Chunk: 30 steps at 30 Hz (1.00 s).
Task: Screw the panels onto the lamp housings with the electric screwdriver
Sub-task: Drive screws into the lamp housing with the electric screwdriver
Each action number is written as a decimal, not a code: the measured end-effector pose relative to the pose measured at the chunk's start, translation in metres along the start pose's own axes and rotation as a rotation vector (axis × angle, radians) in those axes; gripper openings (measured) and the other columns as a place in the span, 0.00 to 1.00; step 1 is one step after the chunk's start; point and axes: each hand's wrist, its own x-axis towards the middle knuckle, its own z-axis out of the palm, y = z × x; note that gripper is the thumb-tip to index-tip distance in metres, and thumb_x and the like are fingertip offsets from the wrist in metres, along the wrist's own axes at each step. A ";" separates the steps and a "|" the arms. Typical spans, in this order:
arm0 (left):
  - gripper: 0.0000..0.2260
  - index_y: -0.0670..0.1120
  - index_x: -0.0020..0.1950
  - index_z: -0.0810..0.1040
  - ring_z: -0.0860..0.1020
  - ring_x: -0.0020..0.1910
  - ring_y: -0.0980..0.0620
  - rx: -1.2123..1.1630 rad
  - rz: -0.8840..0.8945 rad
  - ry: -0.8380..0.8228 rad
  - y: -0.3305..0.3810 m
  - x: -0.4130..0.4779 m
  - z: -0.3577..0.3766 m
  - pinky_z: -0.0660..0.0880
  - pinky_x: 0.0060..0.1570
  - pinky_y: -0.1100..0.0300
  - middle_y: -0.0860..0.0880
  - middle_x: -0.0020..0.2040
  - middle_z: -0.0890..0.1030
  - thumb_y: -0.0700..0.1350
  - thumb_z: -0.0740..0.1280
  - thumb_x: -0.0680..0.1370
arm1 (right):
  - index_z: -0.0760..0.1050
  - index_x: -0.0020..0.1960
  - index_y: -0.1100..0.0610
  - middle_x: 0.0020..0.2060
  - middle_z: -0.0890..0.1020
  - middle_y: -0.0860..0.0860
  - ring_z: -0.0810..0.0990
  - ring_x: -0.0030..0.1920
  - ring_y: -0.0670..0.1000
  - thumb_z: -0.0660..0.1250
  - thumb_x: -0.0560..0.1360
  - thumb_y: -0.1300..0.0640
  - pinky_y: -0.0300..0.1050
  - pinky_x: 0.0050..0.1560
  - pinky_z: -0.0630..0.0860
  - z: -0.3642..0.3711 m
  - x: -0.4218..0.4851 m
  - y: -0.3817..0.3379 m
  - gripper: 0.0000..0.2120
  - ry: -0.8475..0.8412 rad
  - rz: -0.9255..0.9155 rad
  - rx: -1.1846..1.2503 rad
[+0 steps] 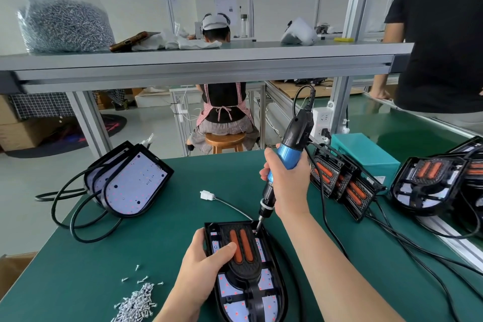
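Lamp housing (264,280) in left grip (206,261) — screwdriver (288,157) at far corner

The table (130,256) is showing plain dark green. At centre, the electric screwdriver (289,157) is wearing a bright blue grip under a black body. At six o'clock the lamp housing (275,274) is showing black, its black panel (241,268) carrying two orange bars over a white board (226,285) speckled with red dots. Silver screws (136,303) are glinting at seven o'clock. A teal box (366,149) is showing at two o'clock, and at twelve an apron (243,107) is showing red-and-white checks.
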 end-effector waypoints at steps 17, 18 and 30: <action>0.13 0.49 0.59 0.78 0.85 0.49 0.50 -0.013 -0.003 -0.014 -0.001 0.001 -0.001 0.78 0.46 0.60 0.50 0.51 0.87 0.40 0.73 0.76 | 0.73 0.50 0.54 0.31 0.75 0.50 0.74 0.25 0.51 0.69 0.67 0.58 0.41 0.28 0.73 0.002 0.001 0.003 0.12 0.013 -0.031 -0.027; 0.13 0.49 0.59 0.78 0.85 0.49 0.50 -0.013 -0.002 -0.013 -0.001 0.001 -0.001 0.78 0.46 0.59 0.50 0.51 0.87 0.40 0.73 0.76 | 0.73 0.50 0.54 0.30 0.75 0.49 0.74 0.25 0.51 0.69 0.67 0.58 0.41 0.28 0.74 0.001 0.001 0.004 0.12 0.015 -0.032 -0.030; 0.19 0.50 0.59 0.78 0.85 0.51 0.50 -0.017 0.027 -0.027 -0.005 0.002 -0.001 0.79 0.46 0.61 0.50 0.52 0.86 0.47 0.76 0.69 | 0.70 0.46 0.54 0.26 0.75 0.43 0.73 0.23 0.50 0.67 0.66 0.60 0.39 0.26 0.71 -0.001 0.006 0.009 0.10 0.022 -0.033 -0.027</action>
